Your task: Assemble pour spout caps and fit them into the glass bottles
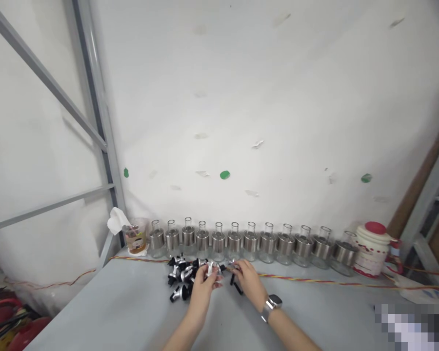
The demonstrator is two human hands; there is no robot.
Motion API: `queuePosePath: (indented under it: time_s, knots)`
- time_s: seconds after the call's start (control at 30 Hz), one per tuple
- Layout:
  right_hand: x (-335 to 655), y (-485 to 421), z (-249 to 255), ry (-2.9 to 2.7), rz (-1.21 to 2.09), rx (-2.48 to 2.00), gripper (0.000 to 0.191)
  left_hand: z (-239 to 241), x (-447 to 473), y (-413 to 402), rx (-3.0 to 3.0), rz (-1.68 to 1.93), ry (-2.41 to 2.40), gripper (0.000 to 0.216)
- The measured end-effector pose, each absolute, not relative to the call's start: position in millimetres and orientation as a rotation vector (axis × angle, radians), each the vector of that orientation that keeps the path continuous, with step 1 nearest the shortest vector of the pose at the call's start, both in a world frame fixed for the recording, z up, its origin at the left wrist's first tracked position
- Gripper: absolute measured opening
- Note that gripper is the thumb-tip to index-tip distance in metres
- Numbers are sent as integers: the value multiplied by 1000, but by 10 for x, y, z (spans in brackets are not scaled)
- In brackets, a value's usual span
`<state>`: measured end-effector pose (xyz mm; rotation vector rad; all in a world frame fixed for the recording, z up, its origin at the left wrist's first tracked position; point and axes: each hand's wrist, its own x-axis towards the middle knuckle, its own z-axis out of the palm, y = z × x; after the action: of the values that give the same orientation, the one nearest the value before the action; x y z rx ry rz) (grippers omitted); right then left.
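My left hand (204,286) is closed around a silver-and-black bottle pourer (211,267), whose dark end points right. My right hand (251,283), wearing a watch on the wrist, has its fingers pinched just beyond that end; what lies in them is too small to make out. A slim black piece (236,286) shows below the right fingers, and I cannot tell whether it is held or rests on the table. Several more silver-and-black pourers (185,274) lie heaped beside my left hand. Behind both hands, glass bottles with metal sleeves (234,242) stand upright in a row, their necks uncovered.
The grey table (131,302) runs up to a white wall. A plastic cup (136,239) with tissue stands at the row's left end, a cream jar with a red lid (372,249) at its right. A twisted red-yellow cord (314,280) crosses the table. Metal posts (106,126) rise at the sides.
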<state>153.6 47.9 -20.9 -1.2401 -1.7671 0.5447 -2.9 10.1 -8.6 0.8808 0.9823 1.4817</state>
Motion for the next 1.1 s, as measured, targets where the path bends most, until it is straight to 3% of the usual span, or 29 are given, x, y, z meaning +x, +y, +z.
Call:
queuePosePath:
  time_s: [0.1, 0.3, 0.6, 0.9, 1.1]
  knots:
    - [1629, 385, -169, -1628, 627, -1235, 17, -118, 33, 68, 939, 1441, 980, 39]
    - [1799, 98, -207, -1394, 846, -1209, 34, -187, 241, -98, 1117, 1312, 960, 48]
    - [1801, -64, -47, -985, 1243, -965, 33, -172, 250, -120, 1135, 994, 925, 57]
    - [1858, -105, 61, -726, 1336, -849, 28, -141, 327, -168, 889, 758, 829, 65]
    - [1836, -153, 64, -667, 1466, -805, 29, -70, 370, -283, 826, 804, 752, 58]
